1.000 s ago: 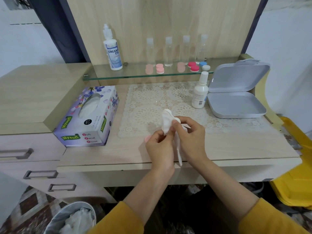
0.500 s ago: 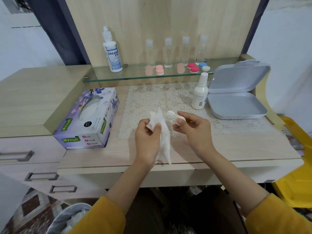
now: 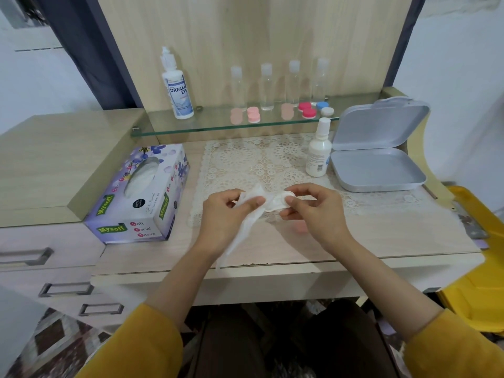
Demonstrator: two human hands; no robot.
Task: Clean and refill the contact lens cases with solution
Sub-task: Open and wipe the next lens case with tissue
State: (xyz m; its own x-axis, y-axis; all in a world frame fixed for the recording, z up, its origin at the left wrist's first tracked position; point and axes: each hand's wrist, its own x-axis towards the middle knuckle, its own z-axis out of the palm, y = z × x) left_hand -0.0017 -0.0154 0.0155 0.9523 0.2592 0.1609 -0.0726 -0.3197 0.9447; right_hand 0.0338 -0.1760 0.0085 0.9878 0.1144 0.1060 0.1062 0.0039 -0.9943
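Looking down from my head, I am holding a white contact lens case (image 3: 276,204) over the front middle of the desk (image 3: 381,237), just above the near edge of the lace mat (image 3: 259,162). My right hand (image 3: 316,211) is pinching the case's right end between thumb and fingertips. My left hand (image 3: 226,216) is gripping a white tissue (image 3: 241,236) and pressing its bunched top against the case's left end, while the rest is hanging down toward the front edge. A tissue box (image 3: 141,195) is sitting at the left edge. An open grey box (image 3: 376,170) is lying at the right edge, with a small white bottle (image 3: 318,151) just beside it. On the glass shelf (image 3: 218,124) at the back, a solution bottle (image 3: 178,88) is standing upright.
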